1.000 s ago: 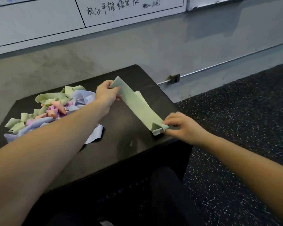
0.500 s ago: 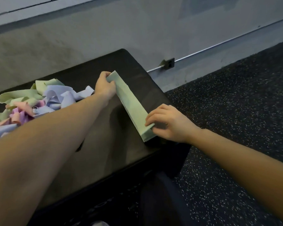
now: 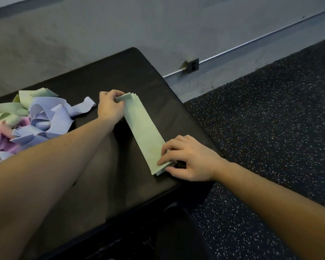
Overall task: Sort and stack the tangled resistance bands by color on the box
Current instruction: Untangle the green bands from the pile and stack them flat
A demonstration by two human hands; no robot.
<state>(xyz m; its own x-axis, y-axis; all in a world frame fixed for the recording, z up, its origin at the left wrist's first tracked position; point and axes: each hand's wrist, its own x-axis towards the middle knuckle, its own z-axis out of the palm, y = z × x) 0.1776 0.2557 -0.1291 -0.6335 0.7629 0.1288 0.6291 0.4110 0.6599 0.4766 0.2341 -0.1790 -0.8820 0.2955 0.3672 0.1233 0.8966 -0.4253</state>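
Flat, green bands (image 3: pixel 144 131) on box (image 3: pixel 94 76), long axis far-left to near-right

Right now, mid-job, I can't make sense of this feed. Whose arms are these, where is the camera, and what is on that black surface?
There is no machine here: the arms belong to a person, and the one picture comes from a camera worn on their head, looking forward and down. The black surface is the top of a box standing on speckled floor by a wall. On it lies a flat stack of green bands. The left hand pinches the stack's far end, and the right hand holds its near end, fingertips on top. At the left edge sits a tangled pile of bands, green, blue, pink and purple, not yet sorted.
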